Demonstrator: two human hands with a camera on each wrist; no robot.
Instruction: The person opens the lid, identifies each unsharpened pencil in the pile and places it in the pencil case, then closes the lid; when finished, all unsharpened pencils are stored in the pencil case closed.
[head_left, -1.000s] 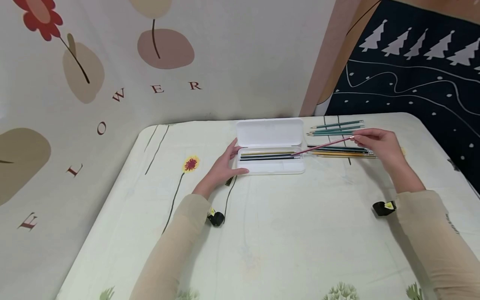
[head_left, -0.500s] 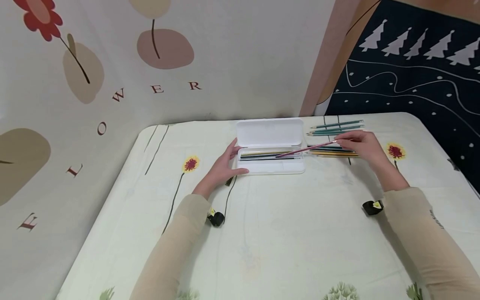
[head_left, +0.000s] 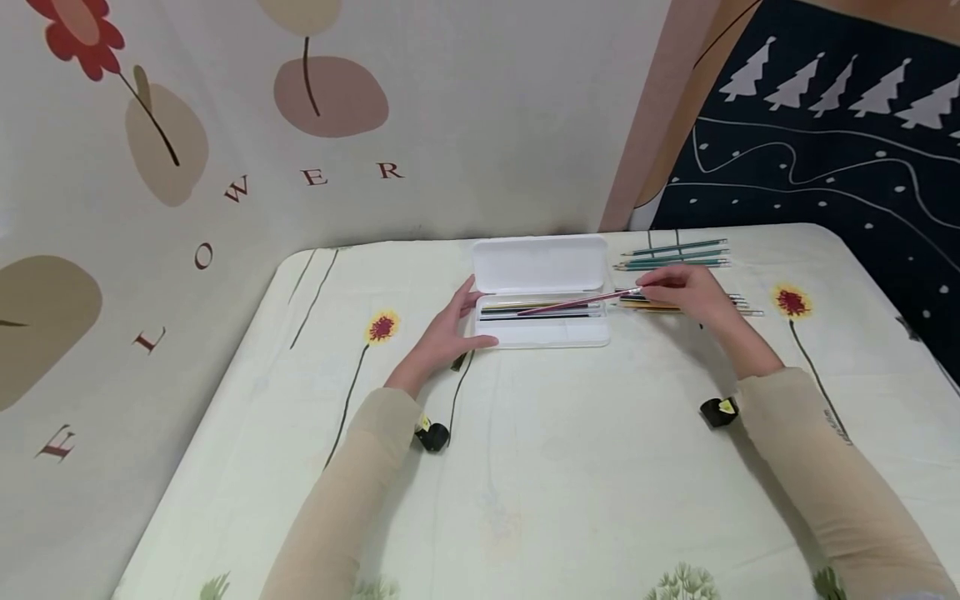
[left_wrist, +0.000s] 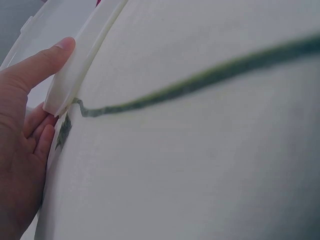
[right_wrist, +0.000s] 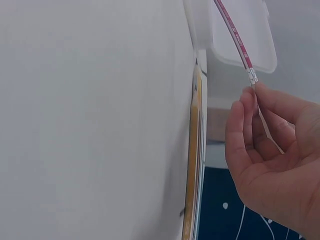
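Nearest, the left hand braces the open white pencil case, thumb along its front edge, fingers relaxed. The right hand pinches a pink pencil by its end, slanted tip-first over the tray. Beyond, loose pencils lie sorted on the tablecloth.

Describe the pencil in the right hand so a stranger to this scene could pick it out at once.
Start at the open white pencil case near the back middle of the floral tablecloth. A thin pink pencil slants over the case's right end, its rear end pinched by the right hand. It alone is pink and lifted; the others lie flat, yellow and dark in the case, green, dark and yellow on the cloth.
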